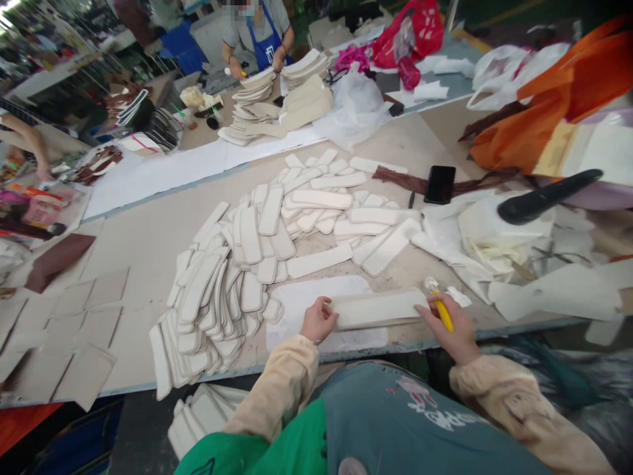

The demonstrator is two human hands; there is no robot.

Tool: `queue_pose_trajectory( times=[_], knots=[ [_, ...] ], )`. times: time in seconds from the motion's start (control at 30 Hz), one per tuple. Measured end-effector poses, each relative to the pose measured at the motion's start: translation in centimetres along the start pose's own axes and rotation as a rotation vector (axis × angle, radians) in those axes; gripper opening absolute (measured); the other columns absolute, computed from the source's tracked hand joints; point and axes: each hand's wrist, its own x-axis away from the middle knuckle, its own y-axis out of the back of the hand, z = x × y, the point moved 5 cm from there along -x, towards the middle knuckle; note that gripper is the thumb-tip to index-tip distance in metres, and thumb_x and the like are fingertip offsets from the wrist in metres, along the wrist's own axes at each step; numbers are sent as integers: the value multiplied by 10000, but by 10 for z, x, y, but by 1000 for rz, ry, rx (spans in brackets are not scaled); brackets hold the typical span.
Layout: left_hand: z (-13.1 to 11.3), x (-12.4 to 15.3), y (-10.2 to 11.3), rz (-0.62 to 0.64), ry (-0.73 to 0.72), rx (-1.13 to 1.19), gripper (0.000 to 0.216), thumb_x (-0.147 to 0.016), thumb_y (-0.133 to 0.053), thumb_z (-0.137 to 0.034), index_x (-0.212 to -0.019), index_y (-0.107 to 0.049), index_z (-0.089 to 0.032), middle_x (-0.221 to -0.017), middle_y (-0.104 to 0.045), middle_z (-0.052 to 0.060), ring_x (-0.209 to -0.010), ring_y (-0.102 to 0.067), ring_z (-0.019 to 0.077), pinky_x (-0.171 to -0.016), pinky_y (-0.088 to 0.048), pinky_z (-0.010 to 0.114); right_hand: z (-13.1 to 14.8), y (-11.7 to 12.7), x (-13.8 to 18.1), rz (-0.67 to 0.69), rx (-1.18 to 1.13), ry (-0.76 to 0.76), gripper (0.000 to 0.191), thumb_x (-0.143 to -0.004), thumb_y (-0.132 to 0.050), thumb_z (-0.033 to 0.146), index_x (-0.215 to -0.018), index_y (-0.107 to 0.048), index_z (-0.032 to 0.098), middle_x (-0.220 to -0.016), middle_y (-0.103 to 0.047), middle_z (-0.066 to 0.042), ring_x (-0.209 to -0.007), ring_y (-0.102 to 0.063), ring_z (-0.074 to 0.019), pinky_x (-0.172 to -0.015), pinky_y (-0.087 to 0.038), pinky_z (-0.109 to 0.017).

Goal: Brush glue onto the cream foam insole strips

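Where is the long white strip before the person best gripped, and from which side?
Probably the left end, pinched across its narrow width from the near side: the strip lies flat, running left to right, the left hand touches that end, the right hand holds a brush.

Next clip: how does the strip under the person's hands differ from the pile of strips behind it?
The strip lies alone and flat on a white sheet at the near edge of the table; the pile is many strips overlapping at mixed angles. The left hand holds the strip's left end and the right hand, gripping a yellow brush, is at its right end; nothing touches the pile. Both are cream with rounded ends.
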Motion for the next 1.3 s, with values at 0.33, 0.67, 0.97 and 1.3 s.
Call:
queue_pose_trajectory(
  times=[0.33,0.67,0.97,1.3],
  knots=[
    [9,-1,-6,17,-50,-78,418,-720,-651,-178,-1137,-617,-186,-683,-554,-48,-639,-527,107,-679,-455,243,-3,-1,0,-4,41,-2,347,-749,-637,523,-911,-517,241,-646,-505,31,-559,-514,-170,-570,-435,-326],
    [6,0,-6,17,10,-68,356,-734,-619,-176,-1088,-579,-184,-620,-527,-76,-609,-539,107,-651,-426,228,0,5,-2,-38,186,-8,320,-798,-581,511,-948,-546,230,-776,-668,-30,-723,-658,-229,-700,-505,-366],
    [2,-2,-5,25,9,-105,326,-748,-597,-205,-1072,-558,-196,-633,-546,-73,-595,-559,116,-637,-424,235,-10,1,-1,-22,286,-35,216,-836,-555,422,-955,-538,243,-788,-677,-23,-727,-664,-235,-688,-495,-353],
    [-2,-4,-4,27,10,-84,330,-724,-593,-220,-1049,-561,-181,-597,-537,-77,-571,-549,122,-614,-407,232,-10,-2,-8,2,404,-44,176,-857,-510,366,-970,-514,232,-776,-672,-27,-676,-654,-230,-635,-502,-350]
  ],
)
